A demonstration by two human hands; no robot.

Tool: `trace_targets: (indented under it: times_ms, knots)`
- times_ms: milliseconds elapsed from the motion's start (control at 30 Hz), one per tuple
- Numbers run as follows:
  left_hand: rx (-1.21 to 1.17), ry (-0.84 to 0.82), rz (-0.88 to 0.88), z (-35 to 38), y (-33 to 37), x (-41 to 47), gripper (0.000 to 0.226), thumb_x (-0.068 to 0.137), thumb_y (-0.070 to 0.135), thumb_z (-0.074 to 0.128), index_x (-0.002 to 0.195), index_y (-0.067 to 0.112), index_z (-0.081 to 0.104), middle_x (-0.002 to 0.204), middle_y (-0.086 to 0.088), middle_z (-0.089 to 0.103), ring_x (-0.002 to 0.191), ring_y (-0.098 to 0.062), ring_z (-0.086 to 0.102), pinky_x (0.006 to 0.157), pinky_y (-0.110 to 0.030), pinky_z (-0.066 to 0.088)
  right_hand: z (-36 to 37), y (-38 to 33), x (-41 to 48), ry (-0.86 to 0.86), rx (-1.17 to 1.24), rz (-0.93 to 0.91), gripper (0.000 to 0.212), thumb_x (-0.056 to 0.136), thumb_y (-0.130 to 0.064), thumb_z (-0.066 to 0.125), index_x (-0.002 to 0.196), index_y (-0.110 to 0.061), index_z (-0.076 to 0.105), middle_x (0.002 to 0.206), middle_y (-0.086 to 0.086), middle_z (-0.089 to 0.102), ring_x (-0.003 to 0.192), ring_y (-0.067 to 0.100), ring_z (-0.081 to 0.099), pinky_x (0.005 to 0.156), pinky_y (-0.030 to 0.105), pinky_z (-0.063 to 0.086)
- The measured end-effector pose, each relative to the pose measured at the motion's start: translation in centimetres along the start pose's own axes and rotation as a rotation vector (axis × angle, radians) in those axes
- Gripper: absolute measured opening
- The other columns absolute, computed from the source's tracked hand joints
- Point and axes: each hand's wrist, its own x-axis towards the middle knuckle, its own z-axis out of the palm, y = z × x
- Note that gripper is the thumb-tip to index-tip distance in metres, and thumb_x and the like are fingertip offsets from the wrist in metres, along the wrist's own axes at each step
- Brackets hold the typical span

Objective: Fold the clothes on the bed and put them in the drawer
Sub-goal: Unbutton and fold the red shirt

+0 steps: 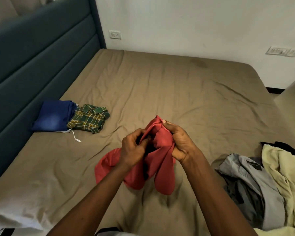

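Both hands are clamped on the red garment, left hand [134, 147] and right hand [177, 142] bunching the red garment [160, 160] above the middle of the bed [160, 82], its tails trailing on the sheet. The risk, I'd say: gripped this crumpled, it could fold lopsided, or slip and land on the unfolded pile [255, 181] at the right edge.

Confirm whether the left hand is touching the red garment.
Touching. In the head view the left hand pinches the bunched upper edge of the red garment.
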Motion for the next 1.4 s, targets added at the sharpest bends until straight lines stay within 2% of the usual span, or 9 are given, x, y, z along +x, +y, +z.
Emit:
trace_targets:
  times_ms: [133, 267, 467, 667, 833, 933, 1033, 1200, 1400]
  knots:
    - [-0.404, -0.1, -0.151, -1.3, 1.7, 0.6, 0.013, 0.095, 0.006, 0.066, 0.087, 0.011, 0.076, 0.077, 0.004, 0.073, 0.07, -0.005, 0.065, 0.067, -0.019, 0.051, -0.2, -2.6, 0.3, 0.026, -0.08, -0.163, 0.013, 0.1, -0.006, 0.054, 0.094, -0.002, 0.065, 0.078, 0.013, 0.07, 0.068, 0.021, 0.068, 0.066, 0.03, 0.062]
    - [-0.599, -0.315, -0.327, -2.5, 3.2, 0.8, 0.022, 0.086, 0.016, 0.079, 0.1, 0.0, 0.074, 0.09, -0.019, 0.072, 0.07, -0.021, 0.069, 0.066, -0.03, 0.059, -0.3, -3.3, 1.5, 0.037, -0.267, -0.248, 0.01, 0.099, -0.007, 0.06, 0.096, -0.002, 0.068, 0.078, 0.009, 0.074, 0.066, 0.014, 0.07, 0.065, 0.025, 0.06]
    - [-0.876, 0.075, -0.481, -5.4, 2.7, 3.9, 0.018, 0.094, 0.018, 0.066, 0.079, 0.011, 0.073, 0.071, -0.006, 0.073, 0.061, -0.015, 0.07, 0.063, -0.028, 0.062, -3.7, -2.3, 2.0, -0.08, -0.884, -0.216, 0.013, 0.085, -0.005, 0.08, 0.098, -0.005, 0.078, 0.089, 0.014, 0.076, 0.078, 0.014, 0.068, 0.073, 0.025, 0.055]
    - [-0.727, 0.224, -0.503, -6.1, 0.9, 4.8, 0.02, 0.098, 0.018, 0.067, 0.08, 0.01, 0.068, 0.066, -0.002, 0.071, 0.057, -0.012, 0.068, 0.06, -0.025, 0.059, -5.0, 0.4, 2.0, -0.04, -1.03, -0.082, 0.009, 0.086, -0.008, 0.08, 0.091, -0.001, 0.077, 0.073, 0.015, 0.071, 0.065, 0.019, 0.061, 0.061, 0.031, 0.051]
    - [-0.286, 0.293, -0.388, -4.9, -0.5, 3.0, 0.024, 0.097, 0.028, 0.071, 0.086, 0.007, 0.075, 0.075, -0.01, 0.074, 0.065, -0.016, 0.066, 0.063, -0.027, 0.056, -5.1, 4.2, 2.0, 0.12, -0.966, 0.12, 0.025, 0.092, -0.018, 0.076, 0.09, 0.007, 0.071, 0.073, 0.011, 0.067, 0.068, 0.02, 0.062, 0.071, 0.038, 0.057]
    - [-0.153, 0.224, -0.373, -3.9, -1.1, 0.8, 0.016, 0.097, 0.025, 0.07, 0.089, 0.014, 0.078, 0.073, 0.0, 0.076, 0.065, -0.016, 0.07, 0.055, -0.025, 0.056, -4.7, 6.2, 1.7, 0.13, -0.496, 0.156, 0.015, 0.096, -0.01, 0.068, 0.087, 0.001, 0.071, 0.077, 0.012, 0.065, 0.071, 0.02, 0.059, 0.07, 0.034, 0.054]
    - [-0.007, 0.07, -0.373, -3.4, -2.4, -1.3, 0.019, 0.09, 0.044, 0.072, 0.089, 0.026, 0.08, 0.08, 0.003, 0.078, 0.08, -0.022, 0.076, 0.076, -0.045, 0.062, -3.8, 7.6, 1.5, 0.143, -0.167, 0.138, 0.008, 0.095, 0.001, 0.064, 0.094, 0.002, 0.072, 0.079, 0.012, 0.064, 0.07, 0.016, 0.061, 0.066, 0.028, 0.06]
    - [0.053, -0.077, -0.289, -3.1, -2.7, -3.0, 0.031, 0.081, 0.057, 0.068, 0.092, 0.03, 0.079, 0.082, 0.001, 0.077, 0.079, -0.025, 0.075, 0.074, -0.057, 0.058, -2.8, 9.2, 1.1, 0.258, -0.394, 0.005, 0.007, 0.094, -0.002, 0.067, 0.092, 0.003, 0.071, 0.075, 0.011, 0.068, 0.066, 0.016, 0.066, 0.062, 0.027, 0.058]
    - [0.127, 0.002, -0.251, -2.8, -2.8, -3.6, 0.021, 0.086, 0.049, 0.071, 0.085, 0.028, 0.076, 0.073, 0.002, 0.073, 0.07, -0.021, 0.07, 0.066, -0.051, 0.057, -3.3, 10.2, 1.0, 0.297, -0.644, -0.147, 0.005, 0.085, -0.005, 0.075, 0.082, -0.003, 0.073, 0.073, 0.015, 0.071, 0.066, 0.023, 0.069, 0.064, 0.036, 0.06]
